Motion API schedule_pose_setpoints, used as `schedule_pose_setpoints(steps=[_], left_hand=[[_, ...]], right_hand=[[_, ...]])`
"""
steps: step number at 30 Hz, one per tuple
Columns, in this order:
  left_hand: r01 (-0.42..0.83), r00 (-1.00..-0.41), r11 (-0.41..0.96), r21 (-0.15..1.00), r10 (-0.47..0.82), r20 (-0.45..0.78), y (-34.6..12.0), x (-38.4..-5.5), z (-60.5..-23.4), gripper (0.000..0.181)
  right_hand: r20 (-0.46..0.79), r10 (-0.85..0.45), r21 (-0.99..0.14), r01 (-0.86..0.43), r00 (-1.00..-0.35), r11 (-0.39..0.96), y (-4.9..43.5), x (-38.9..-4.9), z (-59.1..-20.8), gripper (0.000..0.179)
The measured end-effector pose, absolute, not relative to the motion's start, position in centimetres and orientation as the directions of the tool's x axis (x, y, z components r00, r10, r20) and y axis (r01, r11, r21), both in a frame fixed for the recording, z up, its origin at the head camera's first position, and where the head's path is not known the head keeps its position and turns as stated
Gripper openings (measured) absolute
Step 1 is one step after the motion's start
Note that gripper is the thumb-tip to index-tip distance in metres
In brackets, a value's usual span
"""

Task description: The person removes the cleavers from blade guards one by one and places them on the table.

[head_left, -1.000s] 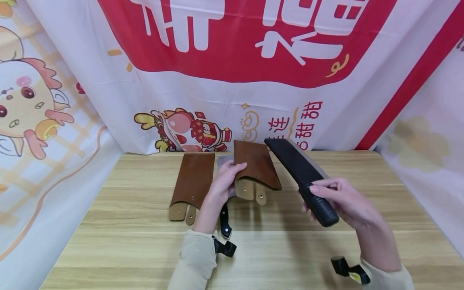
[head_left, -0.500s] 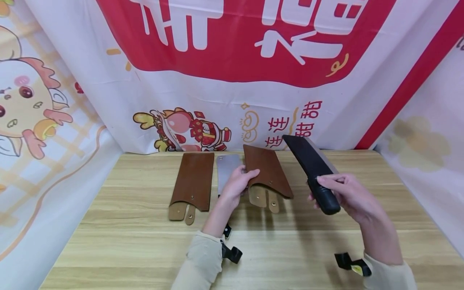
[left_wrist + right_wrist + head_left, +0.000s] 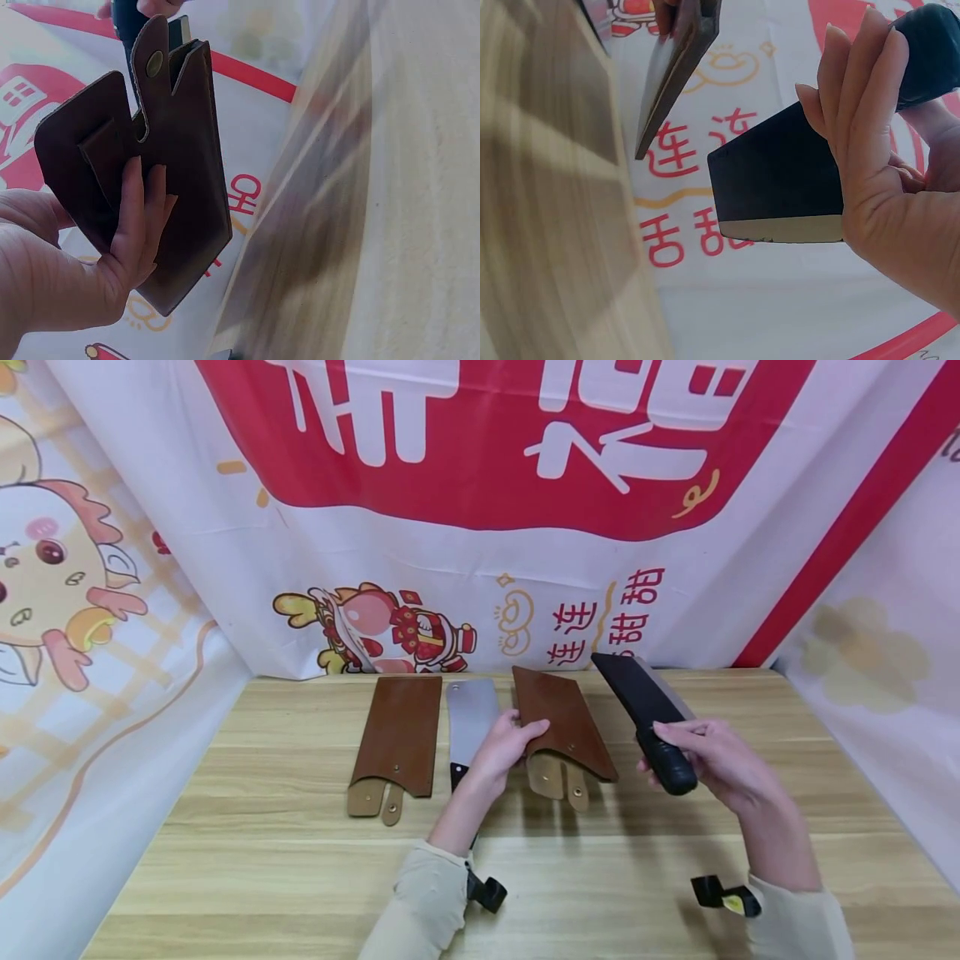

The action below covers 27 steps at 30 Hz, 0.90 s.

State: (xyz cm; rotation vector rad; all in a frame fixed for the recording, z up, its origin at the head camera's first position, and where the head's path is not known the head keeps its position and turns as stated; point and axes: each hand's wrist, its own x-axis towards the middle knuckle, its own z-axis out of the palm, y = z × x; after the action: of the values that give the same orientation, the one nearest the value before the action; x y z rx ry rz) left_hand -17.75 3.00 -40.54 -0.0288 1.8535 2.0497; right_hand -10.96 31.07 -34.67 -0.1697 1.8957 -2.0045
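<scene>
My left hand grips a brown leather knife sheath by its left edge, thumb on the front. In the left wrist view the fingers lie along the back of the sheath, near its snap strap. The sheath is tilted and raised over the table, its mouth and tan flaps toward me. To the right, my right hand holds a cleaver by its black handle. Its blade is black with a pale strip along one edge, pointing away from me. The right wrist view shows the blade apart from the sheath.
A second brown sheath lies flat on the wooden table at the left. Beside it lies a cleaver with a silver blade, its handle mostly hidden by my left arm. A printed cloth hangs behind the table.
My left hand has carried the sheath right and slightly toward me, uncovering the silver blade. The black cleaver has shifted right, and its handle end has moved up in view.
</scene>
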Motion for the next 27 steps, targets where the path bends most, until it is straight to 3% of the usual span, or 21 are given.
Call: schedule_pose_setpoints(steps=[27], left_hand=[[-0.329,-0.918,0.021,0.944,0.229,-0.325,2.8,-18.5,-42.3,0.058]], right_hand=[[-0.326,-0.347,-0.942,0.332,-0.88,0.044,31.8,-13.1,-38.9,0.031]])
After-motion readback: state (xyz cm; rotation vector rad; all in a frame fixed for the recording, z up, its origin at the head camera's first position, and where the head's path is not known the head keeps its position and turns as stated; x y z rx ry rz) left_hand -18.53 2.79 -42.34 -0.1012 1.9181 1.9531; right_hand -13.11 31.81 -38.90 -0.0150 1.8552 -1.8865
